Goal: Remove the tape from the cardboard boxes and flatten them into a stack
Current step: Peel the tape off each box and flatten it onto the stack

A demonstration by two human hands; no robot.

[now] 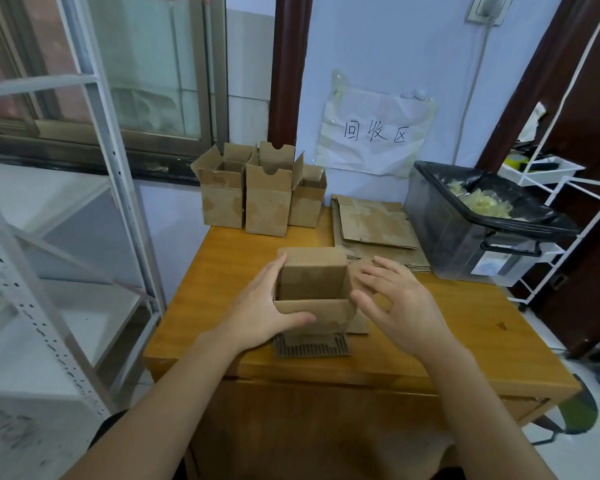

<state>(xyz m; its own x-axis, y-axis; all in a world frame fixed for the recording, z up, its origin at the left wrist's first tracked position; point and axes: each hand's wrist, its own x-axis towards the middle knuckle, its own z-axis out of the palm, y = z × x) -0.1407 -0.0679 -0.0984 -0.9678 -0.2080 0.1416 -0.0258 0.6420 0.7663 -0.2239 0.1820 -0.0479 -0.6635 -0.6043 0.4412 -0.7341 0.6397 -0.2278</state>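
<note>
- Wooden table (222, 265) against a pale blue wall; window and white metal shelving (118, 174) on my left, a white wire rack (548, 174) on my right.
- Writing: a crumpled paper sign (374, 133) taped to the wall reads 回收区 in hand-drawn characters. I see a pale label on the front of the bin, too small to read. No other text legible.
- At the table's far edge I count three upright cardboard boxes (257, 195) with their top flaps open, standing side by side and touching.
- Just right of them lies a flattened stack (371, 226) of cardboard, flat on the table.
- Dark plastic bin (465, 237) with a black liner at far right, holding crumpled yellowish tape (482, 202).
- Box in hand (312, 282): near the table's front centre, open end toward me, one flap spread on the table below it.
- My left hand (260, 313) grips the box's left side, fingers curled around the far wall, thumb laid across the near front flap.
- My right hand (395, 299) sits just beside the box's right edge, fingers spread and loosely bent, thumb near the corner; it holds nothing, and I cannot tell whether it touches the cardboard.
</note>
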